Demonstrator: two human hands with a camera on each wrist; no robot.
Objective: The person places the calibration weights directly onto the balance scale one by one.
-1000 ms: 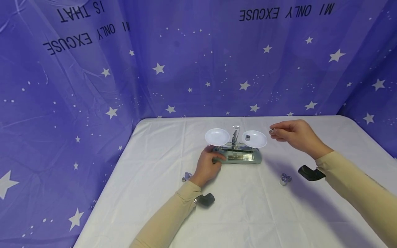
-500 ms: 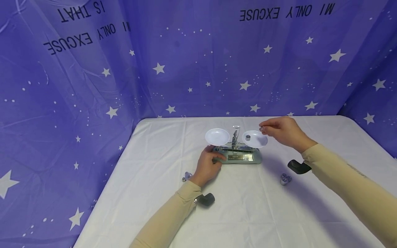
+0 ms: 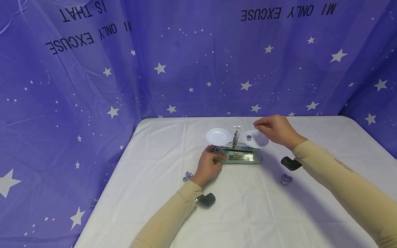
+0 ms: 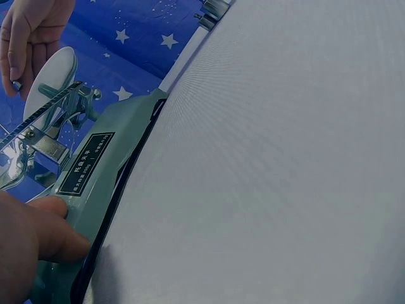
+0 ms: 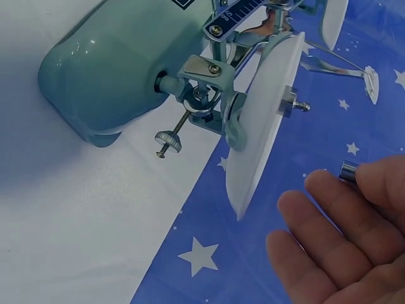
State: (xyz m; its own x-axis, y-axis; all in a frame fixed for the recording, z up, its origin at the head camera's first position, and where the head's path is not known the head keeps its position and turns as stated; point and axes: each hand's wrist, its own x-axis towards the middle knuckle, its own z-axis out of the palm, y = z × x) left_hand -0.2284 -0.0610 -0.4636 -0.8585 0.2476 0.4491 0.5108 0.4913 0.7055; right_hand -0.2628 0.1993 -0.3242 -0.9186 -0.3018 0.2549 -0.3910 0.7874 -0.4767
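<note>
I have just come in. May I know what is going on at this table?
A person is handling a tray balance. The left hand holds the left end of its green base. The right hand pinches a small metal weight above the right pan, not yet set down; another weight rests on that pan. More metal weights stand on the white tablecloth.

The balance base (image 5: 120,69) at the left hand (image 3: 209,167) is grey-green, the pan (image 3: 258,140) near the right hand (image 3: 277,131) white. White-starred purple cloth (image 3: 217,41) hangs beyond.

Open air above left pan (image 3: 218,137), upright post (image 3: 236,137) beside it, metal weight (image 3: 249,137) obstructing right pan's (image 3: 259,141) near-post side.
</note>
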